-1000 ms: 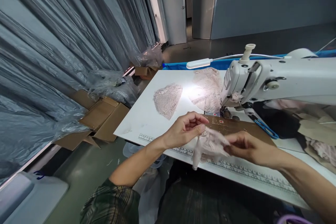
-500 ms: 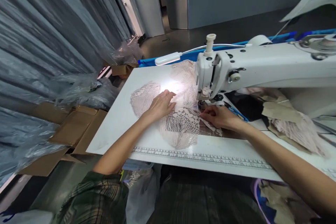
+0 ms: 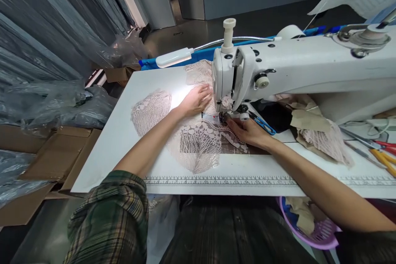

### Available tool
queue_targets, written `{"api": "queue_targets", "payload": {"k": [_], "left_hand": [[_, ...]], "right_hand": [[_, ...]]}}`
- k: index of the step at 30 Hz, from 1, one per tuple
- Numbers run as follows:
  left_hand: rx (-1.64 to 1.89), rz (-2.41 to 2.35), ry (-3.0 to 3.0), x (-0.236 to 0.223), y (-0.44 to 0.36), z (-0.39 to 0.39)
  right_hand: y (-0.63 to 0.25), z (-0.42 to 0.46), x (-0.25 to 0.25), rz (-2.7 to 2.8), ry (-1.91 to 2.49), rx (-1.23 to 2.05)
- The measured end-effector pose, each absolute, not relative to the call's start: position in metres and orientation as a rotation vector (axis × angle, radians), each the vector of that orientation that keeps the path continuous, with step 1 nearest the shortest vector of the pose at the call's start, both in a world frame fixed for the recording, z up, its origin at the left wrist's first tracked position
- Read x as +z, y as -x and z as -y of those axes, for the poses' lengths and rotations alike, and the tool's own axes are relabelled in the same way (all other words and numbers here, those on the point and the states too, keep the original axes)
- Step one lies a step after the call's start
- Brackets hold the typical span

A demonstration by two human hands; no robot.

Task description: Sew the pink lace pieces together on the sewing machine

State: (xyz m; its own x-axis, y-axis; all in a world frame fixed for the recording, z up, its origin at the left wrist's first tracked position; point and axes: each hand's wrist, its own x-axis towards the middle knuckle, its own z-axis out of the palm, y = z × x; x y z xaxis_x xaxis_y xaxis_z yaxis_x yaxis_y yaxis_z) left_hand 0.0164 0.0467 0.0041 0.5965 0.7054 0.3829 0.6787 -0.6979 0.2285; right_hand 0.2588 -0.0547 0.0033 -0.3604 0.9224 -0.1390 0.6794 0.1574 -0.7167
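Pale pink lace fabric (image 3: 198, 148) lies spread on the white table, one edge at the presser foot (image 3: 222, 118) of a white sewing machine (image 3: 297, 64). My left hand (image 3: 197, 100) rests on the lace just left of the machine head, fingers stretched out and lying flat. At the right of the presser foot, my right hand (image 3: 244, 130) has its fingers closed at the lace edge; the fingertips are partly hidden. Another lobe of lace (image 3: 151, 109) reaches out to the left, beyond my left forearm.
A lamp (image 3: 175, 57) lights the cloth. Blue thread snips (image 3: 262, 123) lie behind my right hand, near fabric scraps (image 3: 321, 128). Pliers (image 3: 383, 159) sit far right. A printed ruler (image 3: 198, 181) runs along the front edge; a purple basket (image 3: 331, 241) stands below. Cardboard boxes (image 3: 55, 152) are left.
My left hand has slid away from me and closer to the machine head. The front lace lies flatter. My right hand stays by the presser foot. The view has shifted right.
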Motion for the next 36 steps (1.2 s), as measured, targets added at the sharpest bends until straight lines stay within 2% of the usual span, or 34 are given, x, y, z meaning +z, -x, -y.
{"api": "queue_targets", "payload": {"k": [3,7,11,14,21,25,29,32,36], "left_hand": [[0.916,-1.053,-2.711,0.004,-0.009,-0.025],[0.704,-0.592,-2.783,0.002,-0.007,0.023],[0.527,-0.745,-2.961,-0.001,-0.011,0.06],[0.577,-0.845,-3.018,-0.004,-0.015,0.067],[1.125,-0.815,-2.97,-0.003,-0.023,0.073],[0.968,-0.744,-2.983,-0.003,-0.027,0.083],[0.746,-0.736,-3.018,-0.006,-0.025,0.082],[0.759,-0.708,-3.041,-0.007,-0.023,0.079],[0.867,-0.668,-2.999,-0.006,-0.021,0.076]], "right_hand": [[-0.259,0.054,0.004,2.119,1.516,1.082],[-0.259,0.056,0.012,2.209,1.434,1.151],[-0.258,0.063,0.019,2.331,1.483,0.827],[-0.257,0.074,0.017,2.239,1.59,0.629],[-0.232,0.104,0.001,1.95,1.455,0.678],[-0.226,0.103,0.006,2.271,1.363,0.612],[-0.245,0.081,0.019,2.456,1.182,0.814],[-0.26,0.063,0.018,2.407,1.287,0.657],[-0.267,0.056,-0.003,2.495,1.151,0.455]]}}
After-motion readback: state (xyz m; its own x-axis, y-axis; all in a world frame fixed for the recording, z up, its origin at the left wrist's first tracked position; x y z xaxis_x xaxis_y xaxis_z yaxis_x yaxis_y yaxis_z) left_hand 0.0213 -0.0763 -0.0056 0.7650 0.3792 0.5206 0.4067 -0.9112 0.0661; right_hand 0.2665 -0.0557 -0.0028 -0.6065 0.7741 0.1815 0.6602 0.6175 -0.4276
